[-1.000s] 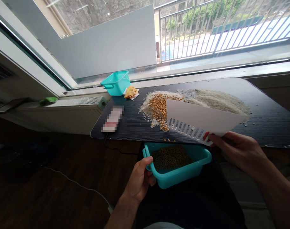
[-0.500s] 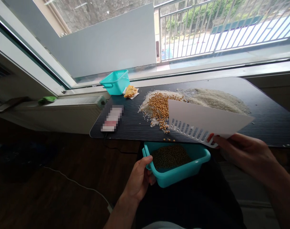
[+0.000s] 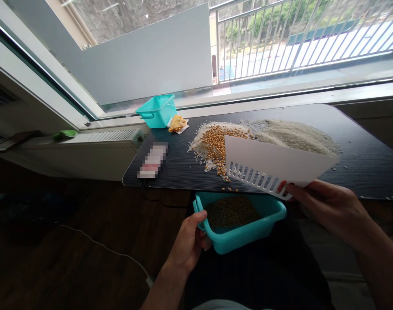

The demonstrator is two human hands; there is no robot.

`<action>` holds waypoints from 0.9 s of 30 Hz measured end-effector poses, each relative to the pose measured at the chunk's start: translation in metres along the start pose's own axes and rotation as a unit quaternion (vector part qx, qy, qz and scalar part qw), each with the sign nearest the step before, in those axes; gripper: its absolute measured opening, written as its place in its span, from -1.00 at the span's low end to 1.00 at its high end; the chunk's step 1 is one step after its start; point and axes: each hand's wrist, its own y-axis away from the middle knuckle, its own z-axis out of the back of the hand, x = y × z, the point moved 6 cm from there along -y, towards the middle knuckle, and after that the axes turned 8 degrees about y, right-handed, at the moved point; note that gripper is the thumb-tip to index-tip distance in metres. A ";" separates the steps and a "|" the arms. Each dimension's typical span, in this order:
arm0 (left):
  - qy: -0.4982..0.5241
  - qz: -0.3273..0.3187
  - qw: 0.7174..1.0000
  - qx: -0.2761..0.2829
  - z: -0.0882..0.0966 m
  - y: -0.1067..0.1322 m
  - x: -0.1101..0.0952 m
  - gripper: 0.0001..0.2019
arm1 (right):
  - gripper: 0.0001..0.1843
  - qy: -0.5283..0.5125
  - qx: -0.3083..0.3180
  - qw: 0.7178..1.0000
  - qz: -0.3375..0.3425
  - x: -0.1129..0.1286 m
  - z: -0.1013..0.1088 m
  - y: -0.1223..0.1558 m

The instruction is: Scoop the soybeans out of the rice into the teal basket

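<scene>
My left hand (image 3: 187, 243) grips the near left corner of a teal tub (image 3: 248, 232) filled with small green beans (image 3: 231, 211), held just below the edge of the black table (image 3: 177, 170). My right hand (image 3: 325, 206) holds a white slotted scoop (image 3: 273, 165) by its near right edge, tilted over the tub. Behind the scoop a heap of yellow soybeans (image 3: 214, 142) lies mixed with white rice (image 3: 293, 135) on the table. A few loose soybeans (image 3: 230, 189) sit at the table's front edge.
A second teal tub (image 3: 156, 111) stands at the table's far left corner beside a yellow wrapper (image 3: 177, 123). A blurred flat object (image 3: 153, 160) lies on the table's left part. A radiator (image 3: 96, 137) runs left; a white cable (image 3: 102, 249) crosses the dark floor.
The scoop and my right hand shifted slightly right and then back left; the tub and my left hand stayed put.
</scene>
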 end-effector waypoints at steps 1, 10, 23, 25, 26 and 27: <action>0.001 0.001 1.000 0.000 0.000 0.000 0.000 -0.60 | -0.66 0.000 -0.001 1.000 -0.002 0.000 0.000 -0.001; -0.004 0.002 1.000 -0.004 0.001 0.000 0.000 -0.60 | -0.67 -0.028 0.004 1.000 0.000 0.000 -0.003 -0.002; 0.010 -0.001 1.000 0.000 0.001 0.000 0.000 -0.63 | -0.68 -0.025 0.016 1.000 -0.009 -0.003 -0.002 -0.001; 0.012 -0.003 1.000 0.001 0.001 0.000 0.000 -0.63 | -0.68 -0.022 0.007 1.000 -0.012 -0.004 -0.001 -0.002; 0.012 -0.004 1.000 0.001 0.001 0.000 0.000 -0.63 | -0.68 -0.020 0.005 1.000 -0.015 -0.005 -0.001 -0.003; 0.012 -0.004 1.000 0.002 0.001 0.000 0.000 -0.63 | -0.68 -0.019 0.003 1.000 -0.017 -0.006 -0.002 -0.003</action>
